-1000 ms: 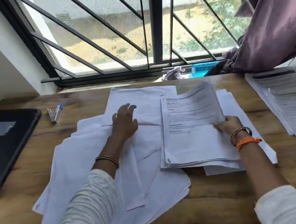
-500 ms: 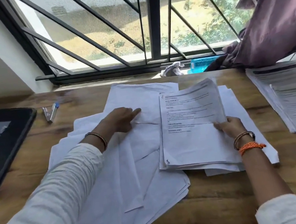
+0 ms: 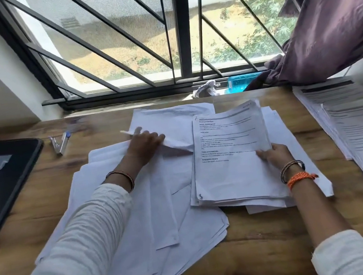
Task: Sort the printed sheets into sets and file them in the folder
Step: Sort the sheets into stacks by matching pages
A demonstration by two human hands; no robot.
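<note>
**Head view: sorting under way, one sheet being lifted off the loose pile**

Head view, looking down on a wooden tabletop [image 3: 252, 245] under a barred window.

- Left hand [image 3: 144, 141]: grip closed on the edge of a blank-side-up sheet [image 3: 173, 119], fingers curled over it, the paper buckling upward. Judged reason: peeling one page free of the loose pile [image 3: 142, 226] spread under and behind the wrist, to check it and assign it to a set.
- Right hand [image 3: 273, 154]: grip pinches the right edge of the printed stack [image 3: 228, 156], thumb on top. The top page curls up at its far end. Likely it steadies the set so that pages do not slide while the other hand works.
- Printed stack lies just right of the left grip, face up, text legible as headings only; probably kept that way for matching.
- Further stacks [image 3: 360, 132] lie well right of the right grip, apparently sets already made.
- Black folder [image 3: 1, 189] lies closed, well left of the left grip; filing not yet begun.
- Stapler [image 3: 59, 144] sits between folder and left grip, untouched.
</note>
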